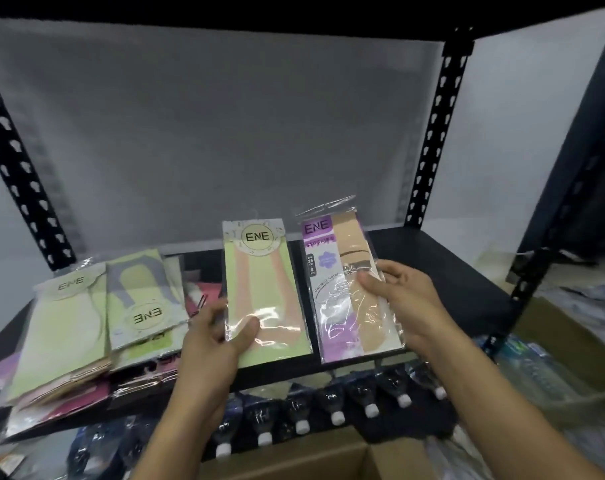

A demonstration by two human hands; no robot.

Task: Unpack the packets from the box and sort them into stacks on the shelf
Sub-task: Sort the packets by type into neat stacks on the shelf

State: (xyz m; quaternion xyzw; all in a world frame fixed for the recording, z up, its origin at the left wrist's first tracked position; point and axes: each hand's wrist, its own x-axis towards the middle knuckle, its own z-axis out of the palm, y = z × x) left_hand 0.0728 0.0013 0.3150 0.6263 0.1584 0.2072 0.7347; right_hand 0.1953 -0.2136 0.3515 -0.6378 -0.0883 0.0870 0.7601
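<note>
My left hand [212, 336] holds a light green ENE packet [259, 271] by its lower edge, upright above the black shelf [450, 271]. My right hand [403, 294] grips a purple and beige ENE stocking packet [342, 271] beside it, thumb across its front. On the shelf's left lie overlapping stacks of green packets [72, 323], with pink and red packets [200, 296] under and behind them. The cardboard box [294, 459] sits below my hands at the bottom edge; its inside is hidden.
Black perforated shelf posts stand at the left [17, 161] and right [432, 133]. A row of dark wrapped bottles with white caps [335, 414] lies under the shelf. Another cardboard box [564, 337] and wrapped water bottles [536, 368] are at the right.
</note>
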